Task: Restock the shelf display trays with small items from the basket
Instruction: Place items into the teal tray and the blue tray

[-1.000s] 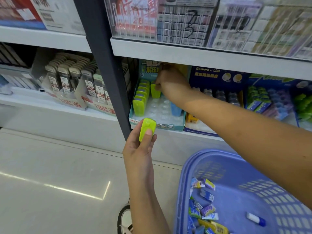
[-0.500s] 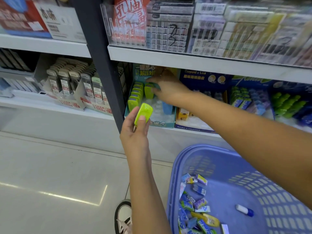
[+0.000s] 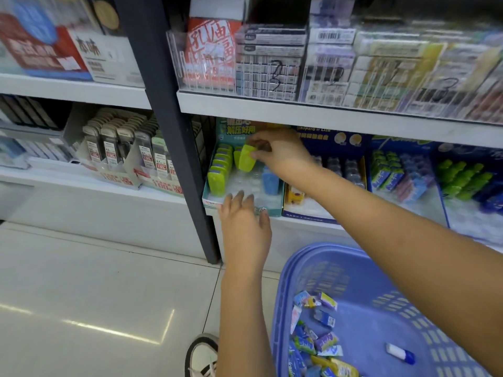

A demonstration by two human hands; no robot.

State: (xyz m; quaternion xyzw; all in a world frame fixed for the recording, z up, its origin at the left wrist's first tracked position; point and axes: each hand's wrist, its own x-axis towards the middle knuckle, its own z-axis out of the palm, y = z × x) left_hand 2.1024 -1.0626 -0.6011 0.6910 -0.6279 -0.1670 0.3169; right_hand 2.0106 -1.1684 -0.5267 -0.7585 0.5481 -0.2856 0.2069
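Left hand [image 3: 245, 227] at tray [image 3: 273, 211] front edge

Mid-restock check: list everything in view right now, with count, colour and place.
Tray: one, teal, lower shelf, right of the post.
Green cases: a row, number unclear, lime, tray's left column.
Held case: one, lime, over the tray's middle.
Blue case: one, blue, tray's right side.
Basket: one, lilac-blue, lower right, below the shelf.
Packets: a pile, mixed colours, basket's left end.
Tube: one, white and blue, in the basket, apart from the pile.
Post: one, dark, between shelf bays.
Shoe: one, white, on the floor.
Right hand: pinches the Held case.
Left hand: empty, fingers straight, at the tray's front edge.
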